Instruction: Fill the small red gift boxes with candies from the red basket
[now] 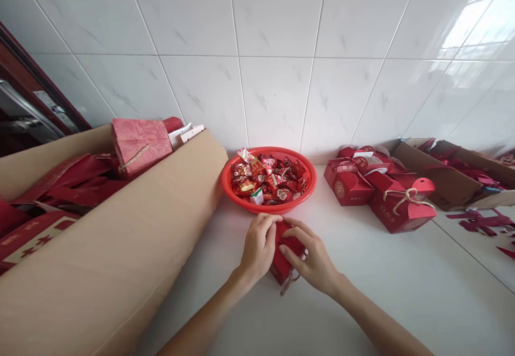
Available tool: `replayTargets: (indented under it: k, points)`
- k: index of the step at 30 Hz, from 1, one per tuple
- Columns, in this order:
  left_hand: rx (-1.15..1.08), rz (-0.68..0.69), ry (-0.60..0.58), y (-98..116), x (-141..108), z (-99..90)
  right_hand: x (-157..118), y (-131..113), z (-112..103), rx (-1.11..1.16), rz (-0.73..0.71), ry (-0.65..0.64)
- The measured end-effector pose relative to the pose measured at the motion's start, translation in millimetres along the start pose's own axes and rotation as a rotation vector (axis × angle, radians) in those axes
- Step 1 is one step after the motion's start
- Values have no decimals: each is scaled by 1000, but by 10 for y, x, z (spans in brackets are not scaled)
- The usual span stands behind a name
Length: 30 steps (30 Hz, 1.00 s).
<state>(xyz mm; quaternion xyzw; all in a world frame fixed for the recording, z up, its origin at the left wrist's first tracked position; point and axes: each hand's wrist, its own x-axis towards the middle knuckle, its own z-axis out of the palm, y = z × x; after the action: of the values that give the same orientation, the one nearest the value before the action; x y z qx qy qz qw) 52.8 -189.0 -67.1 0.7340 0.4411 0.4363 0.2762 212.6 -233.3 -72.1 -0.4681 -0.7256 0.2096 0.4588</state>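
A red box (284, 254) with a twine cord at its near end lies on the white surface between my hands. My left hand (259, 243) is closed at the box's left side and far edge, its fingers bent together. My right hand (308, 254) rests over the box's right side, thumb and fingers curved on the red card. Just beyond the hands stands a red plastic basket (233, 198) filled with wrapped sweets (269, 176). The underside of the box is hidden.
A large cardboard carton (161, 227) with red bags and boxes fills the left side. At the right stand several red gift boxes (402, 206), one tied with twine, and an open brown box (442, 179). Dark red ribbons (483, 222) lie nearby. A tiled wall (277, 82) rises behind.
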Motion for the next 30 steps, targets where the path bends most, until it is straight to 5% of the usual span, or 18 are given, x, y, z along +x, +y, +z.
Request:
replayTargets:
  k: [9, 19, 24, 30]
  points:
    - [-30, 73, -367, -20, -22, -228, 75, -69, -247, -196, 93, -107]
    - [179, 44, -222, 48, -274, 39, 46, -159, -282, -482, 65, -144]
    - [157, -28, -241, 96, -160, -80, 98, -177, -356, -471, -40, -223]
    - [-144, -312, -322, 49, 35, -271, 160, -189, -524, -476, -67, -260]
